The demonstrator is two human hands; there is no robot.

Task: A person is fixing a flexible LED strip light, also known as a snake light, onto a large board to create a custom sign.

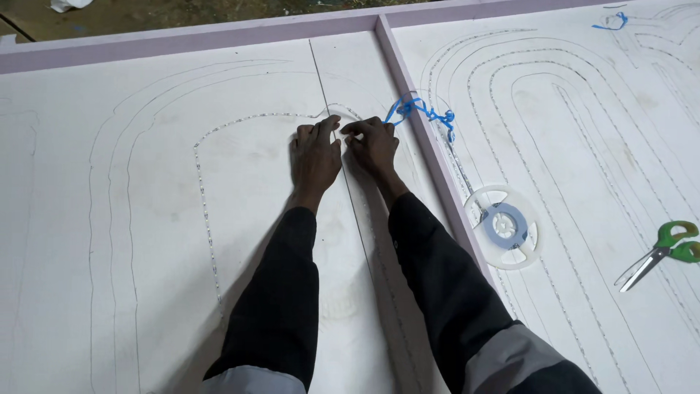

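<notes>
- Left hand (315, 152) lies palm down on the white board (146, 241), fingers bent, fingertips pinching the thin strip (206, 219) at the top of its curve.
- Right hand (373, 144) sits just beside the left, nearly touching it, fingers curled and pressing the same strip against the board. Neither hand is released; both are closed lightly on the strip.
- The strip runs as a narrow, dotted, glinting line: up the left side of the board, across an arch, and into the fingers.
- Blue backing tape (419, 111) trails loose and curled from the right hand, crossing the pale purple rail (430, 146).
- Beyond the rail, a clear plastic reel (507, 226) with a blue hub lies flat on the second board (583, 146); a thin line leads from it up to the blue tape.
- Scissors (660, 253) with green handles lie near the right edge, well apart from the hands, blades closed.
- A small scrap of blue tape (611, 22) rests at the far right corner.
- Both boards are white, matt, slightly smudged, marked with nested arch-shaped pencil lines. A straight seam runs down the left board between the forearms.
- A purple rail also borders the top edge; beyond it, bare dark ground (182, 14).
- Sleeves are dark, with grey above the elbow.
- Nothing obstructs the hands.
</notes>
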